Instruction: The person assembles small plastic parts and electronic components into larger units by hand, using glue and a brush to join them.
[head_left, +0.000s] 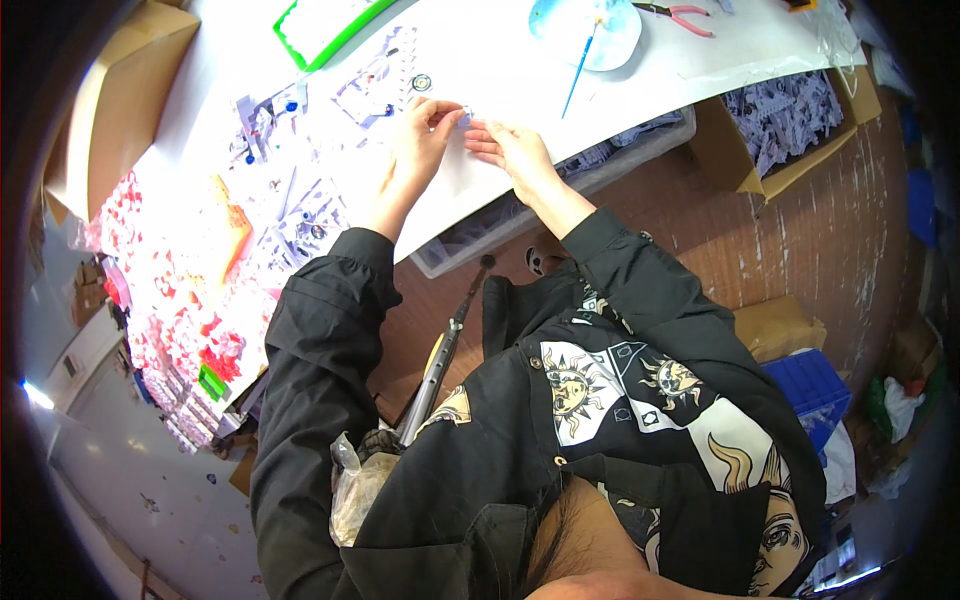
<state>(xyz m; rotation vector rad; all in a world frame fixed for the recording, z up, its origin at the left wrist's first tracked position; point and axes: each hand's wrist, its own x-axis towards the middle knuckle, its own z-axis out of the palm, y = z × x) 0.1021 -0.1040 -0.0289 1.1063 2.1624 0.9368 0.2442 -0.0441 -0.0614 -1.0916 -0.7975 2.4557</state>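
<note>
My left hand (428, 135) is over the white table with thumb and forefinger closed on a small pale purple piece (464, 117). Glare washes out the piece's details. Close by on its right, my right hand (517, 158) has its fingers stretched out, their tips beside the piece; whether they touch it I cannot tell. A small dark ring-shaped part (421, 83) lies just beyond my left hand. To the left of it are scattered flat pale purple parts (365, 95), some bearing dark blue round bits.
At the far side stand a green-rimmed tray (310, 62) and a pale blue dish (625, 50) with a blue brush (580, 75), near pink-handled pliers (690, 20). Red and white pieces (190, 300) heap at left. A carton of purple parts (780, 120) and a plastic bin (440, 262) sit below the table edge.
</note>
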